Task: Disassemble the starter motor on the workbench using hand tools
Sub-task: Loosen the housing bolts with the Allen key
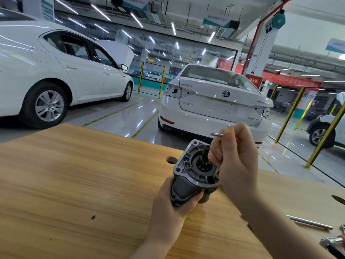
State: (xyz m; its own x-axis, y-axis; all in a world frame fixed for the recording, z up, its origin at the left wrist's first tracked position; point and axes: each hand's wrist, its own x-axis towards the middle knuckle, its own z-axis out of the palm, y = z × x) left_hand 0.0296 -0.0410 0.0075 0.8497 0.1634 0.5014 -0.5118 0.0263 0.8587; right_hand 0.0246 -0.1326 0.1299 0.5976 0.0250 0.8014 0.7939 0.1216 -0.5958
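The starter motor [194, 169] is held nose-up over the tabletop [74, 184], with the left hand [171, 208] wrapped round its body. The right hand [235, 156] pinches a thin metal key [216, 134] in its fingers [214, 154], the tip at 4 o'clock of the shaft [206, 150]. It seems to be unfastening the nose; next comes steady turning.

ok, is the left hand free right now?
No, the left hand grips the starter motor body while the right hand holds a thin metal tool at its face.
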